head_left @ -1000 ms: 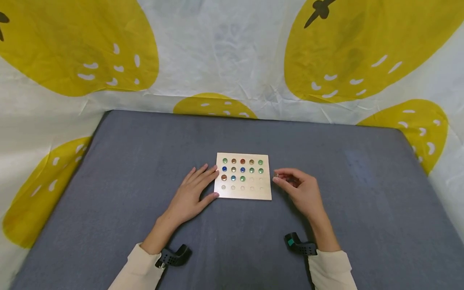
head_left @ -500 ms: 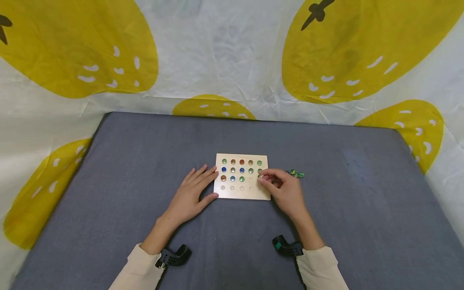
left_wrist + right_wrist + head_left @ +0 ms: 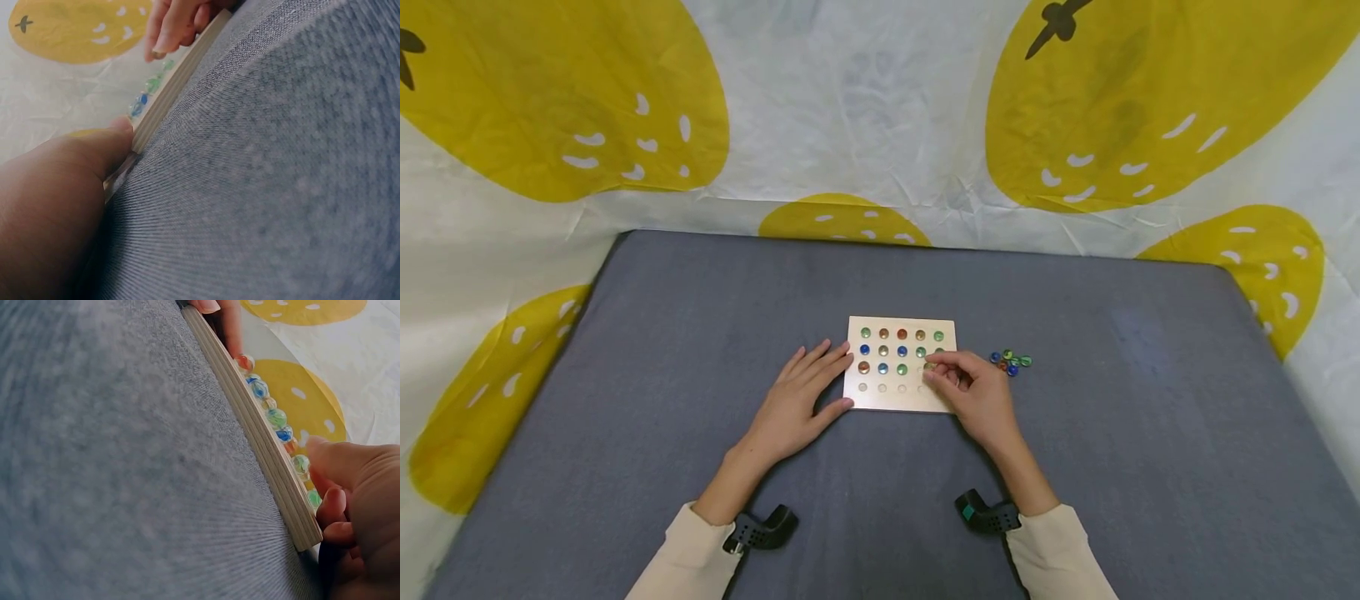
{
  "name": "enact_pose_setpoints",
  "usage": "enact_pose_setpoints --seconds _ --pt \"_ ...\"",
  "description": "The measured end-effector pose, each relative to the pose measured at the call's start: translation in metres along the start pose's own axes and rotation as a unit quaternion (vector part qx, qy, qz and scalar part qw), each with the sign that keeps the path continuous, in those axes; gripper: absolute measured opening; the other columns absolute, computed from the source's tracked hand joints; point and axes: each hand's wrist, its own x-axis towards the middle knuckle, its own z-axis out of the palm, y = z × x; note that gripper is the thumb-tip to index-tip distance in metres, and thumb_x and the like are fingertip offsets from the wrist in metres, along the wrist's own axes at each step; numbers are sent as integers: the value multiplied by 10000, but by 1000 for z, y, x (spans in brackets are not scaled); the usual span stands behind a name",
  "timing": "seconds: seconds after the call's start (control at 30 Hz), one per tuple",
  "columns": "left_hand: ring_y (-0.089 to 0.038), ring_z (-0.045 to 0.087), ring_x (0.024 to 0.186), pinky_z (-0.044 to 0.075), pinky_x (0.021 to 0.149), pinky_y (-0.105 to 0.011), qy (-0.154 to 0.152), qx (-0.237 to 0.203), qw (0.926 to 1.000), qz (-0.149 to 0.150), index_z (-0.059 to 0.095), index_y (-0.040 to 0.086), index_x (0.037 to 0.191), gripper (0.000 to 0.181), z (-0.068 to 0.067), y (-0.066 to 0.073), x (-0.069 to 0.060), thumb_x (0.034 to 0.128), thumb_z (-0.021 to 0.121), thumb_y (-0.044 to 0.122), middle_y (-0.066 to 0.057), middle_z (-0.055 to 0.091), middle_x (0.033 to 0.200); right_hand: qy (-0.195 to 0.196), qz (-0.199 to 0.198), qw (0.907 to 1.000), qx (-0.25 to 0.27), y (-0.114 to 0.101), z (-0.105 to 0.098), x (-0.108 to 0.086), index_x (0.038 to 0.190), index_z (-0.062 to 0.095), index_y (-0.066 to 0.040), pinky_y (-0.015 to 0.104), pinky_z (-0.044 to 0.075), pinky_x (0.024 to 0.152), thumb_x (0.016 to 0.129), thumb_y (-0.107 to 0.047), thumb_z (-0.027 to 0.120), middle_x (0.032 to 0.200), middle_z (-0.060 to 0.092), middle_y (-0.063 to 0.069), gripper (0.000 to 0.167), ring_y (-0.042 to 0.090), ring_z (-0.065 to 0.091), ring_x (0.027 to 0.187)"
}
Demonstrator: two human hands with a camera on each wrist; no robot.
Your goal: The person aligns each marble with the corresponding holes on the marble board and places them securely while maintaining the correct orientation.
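A thin light-wood board (image 3: 938, 402) with rows of round hollows lies on the table, seen edge-on in both wrist views. Colored glass marbles (image 3: 902, 352) fill its far rows; the nearest row's visible hollows are bare. My left hand (image 3: 799, 403) rests flat with spread fingers, its fingertips and thumb touching the board's left edge. Over the board's right part, my right hand (image 3: 977, 395) pinches a small marble (image 3: 929, 367) between thumb and index finger, above the third row. The hand hides some right-side hollows, and the marble's color is hard to tell.
Just right of the board sits a loose cluster of several green, blue and orange marbles (image 3: 1011, 362). The table (image 3: 700, 308) has a grey cloth cover. Behind it hangs a white cloth (image 3: 857, 108) with yellow fruit shapes.
My right hand has moved left from beside the board to over it, holding the marble, then slightly farther left. The loose marbles have come into sight. My left hand has stayed put.
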Motion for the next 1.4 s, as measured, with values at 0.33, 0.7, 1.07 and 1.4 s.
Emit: enact_pose_setpoints --seconds 0.33,0.7,1.07,1.4 --pt "-270 266 1405 139 1153 -480 -45 -33 10000 -2 466 105 1431 611 3 -2 -1 918 629 394 -41 392 1494 -77 -436 9984 -349 4 2 -1 994 754 -118 171 383 512 810 -140 786 779 602 -52 188 99 497 623" --pt "-282 269 1402 136 1153 -484 -65 -77 9999 39 459 102 1435 605 7 1 -8 928 614 393 -47 382 1499 -123 -700 9962 -511 11 5 -8 978 756 -114 182 389 511 798 -106 790 766 589 -76 183 74 488 609" --pt "-279 270 1402 150 1147 -493 19 -13 9999 129 457 106 1436 605 3 -2 0 935 598 413 -48 387 1496 -175 -687 9965 -450 6 3 1 990 760 -115 205 402 509 823 -100 768 781 593 -81 169 74 492 623" --pt "-271 265 1405 138 1153 -479 -15 -19 10000 66 453 111 1440 601 3 -1 -2 932 608 392 -36 378 1501 -191 -566 9974 -415 6 2 -1 994 762 -123 206 396 511 830 -119 765 781 598 -67 165 90 495 624"
